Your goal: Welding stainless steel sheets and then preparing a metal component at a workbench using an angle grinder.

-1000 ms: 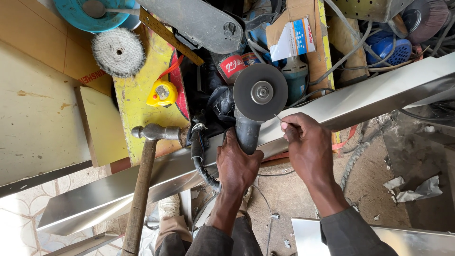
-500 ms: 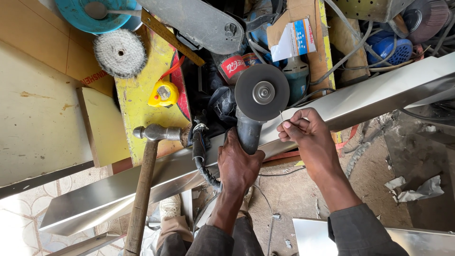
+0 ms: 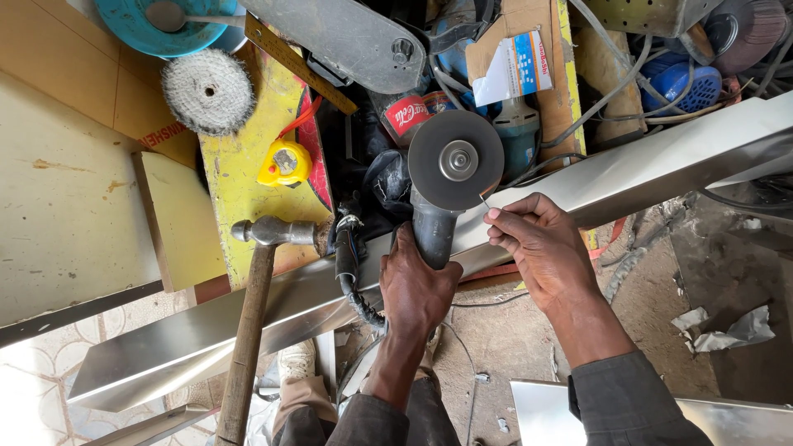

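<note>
At frame centre, the left hand grips an angle grinder while the right hand pinches a thin wire beside its disc, above a still-uncut steel strip.

Red-labelled can, white-blue carton

**Cluttered yellow tabletop, steel strip laid across**

A yellow tabletop is crammed with gear: a yellow tape measure, a round wire brush wheel and a wooden-handled hammer are laid on it. A long shiny steel strip is propped diagonally across its edge, above a dusty floor.
</note>
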